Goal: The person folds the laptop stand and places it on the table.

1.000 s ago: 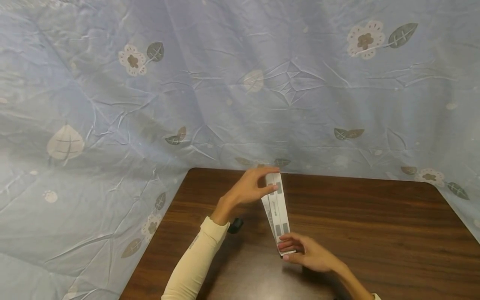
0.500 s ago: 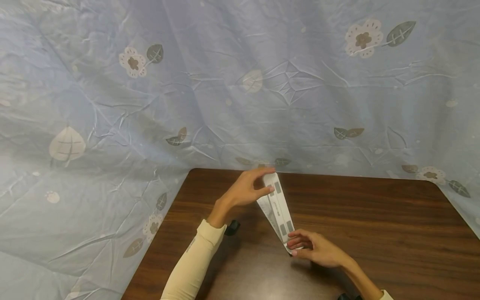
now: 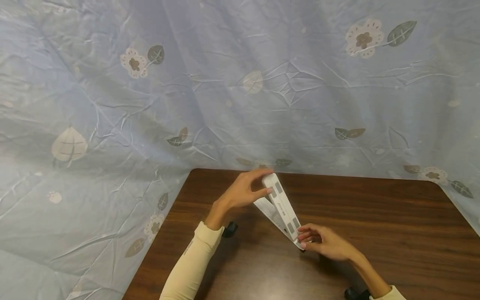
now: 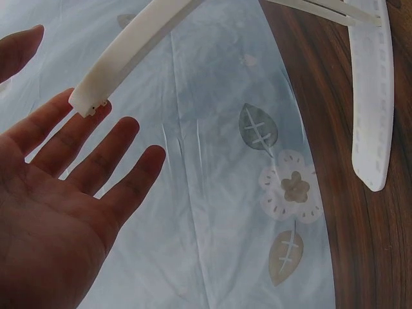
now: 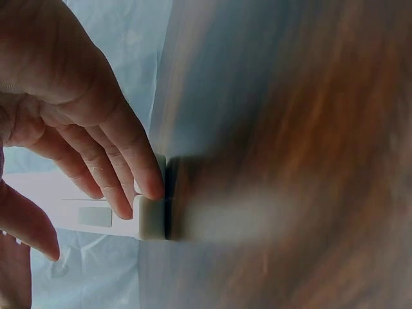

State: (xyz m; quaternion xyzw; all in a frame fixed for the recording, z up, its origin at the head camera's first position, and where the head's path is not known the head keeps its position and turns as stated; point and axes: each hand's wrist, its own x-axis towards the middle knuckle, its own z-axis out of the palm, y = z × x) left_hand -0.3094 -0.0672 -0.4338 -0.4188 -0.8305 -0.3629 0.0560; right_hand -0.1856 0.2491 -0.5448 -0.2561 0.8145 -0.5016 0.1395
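A white folding laptop stand [image 3: 282, 206] with grey pads stands tilted over the brown table, its two long arms spread in a narrow V. My left hand [image 3: 240, 192] is at its raised far end. In the left wrist view, straight fingertips [image 4: 96, 109] touch the end of one curved white arm [image 4: 132, 51], the thumb spread apart from it. My right hand [image 3: 330, 243] holds the joined lower end, fingers on the padded face and thumb at the near side. Close up, the right fingers [image 5: 129, 148] lie along that end, partly hiding it.
The dark wooden table [image 3: 375, 216] reaches back to a pale blue curtain [image 3: 240, 104] printed with flowers and leaves. A small black device [image 3: 229, 229] sits by the left wrist, another [image 3: 354, 293] by the right.
The stand's lower end has swung right with my right hand, and its top has shifted slightly left with my left hand. The V between its arms has widened.
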